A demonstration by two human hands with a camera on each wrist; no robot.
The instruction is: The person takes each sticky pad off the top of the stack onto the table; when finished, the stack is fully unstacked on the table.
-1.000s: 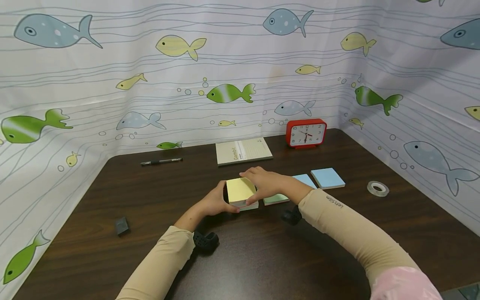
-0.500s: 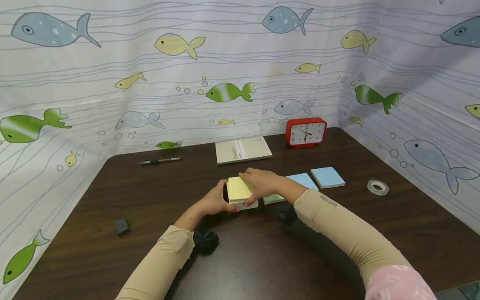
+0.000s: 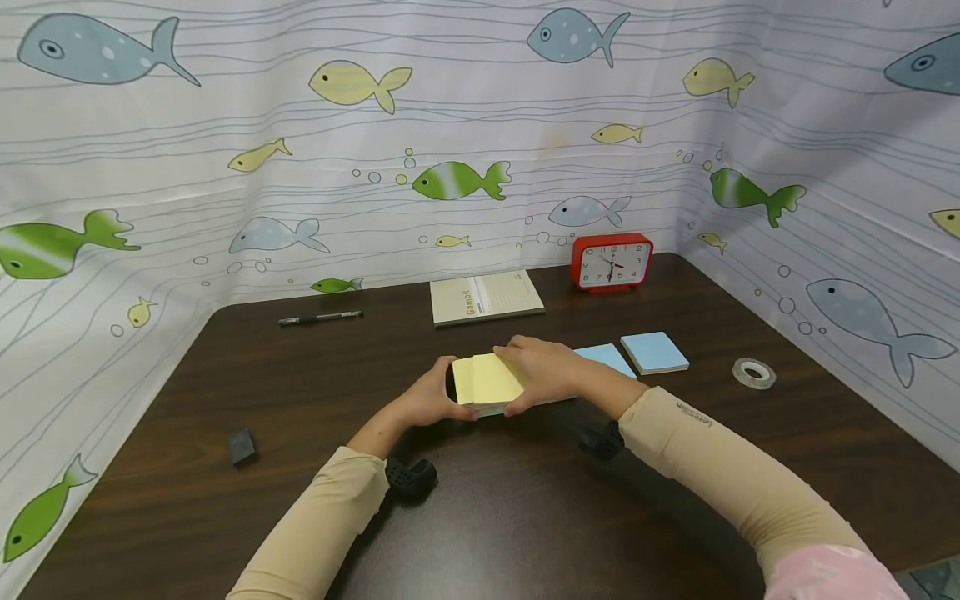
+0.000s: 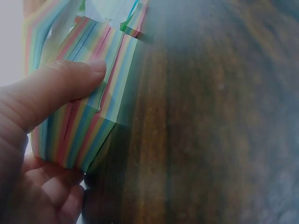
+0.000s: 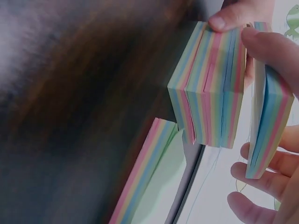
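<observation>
A white sheet (image 3: 390, 237) hangs on 3 sides of the counter, wrinkled and printed with thin wavy blue lines, bubbles and fish in 3 main colours: blue, yellow and green. A large blue fish (image 3: 108, 48) swims at 10 o'clock in the head view, a green fish (image 3: 453, 181) at 12 and a paler blue fish (image 3: 862, 312) at 3. A faint tan stain (image 3: 557, 137) shows at 1 o'clock. The sheet turns a corner around 2 o'clock, its upper right side in greyer shade.

The counter (image 3: 480, 517) is dark brown with streaky wood grain; light makes a soft sheen on it at 6 o'clock. Past its edge, at 4 o'clock, a small greyish patch (image 3: 937, 577) appears.
</observation>
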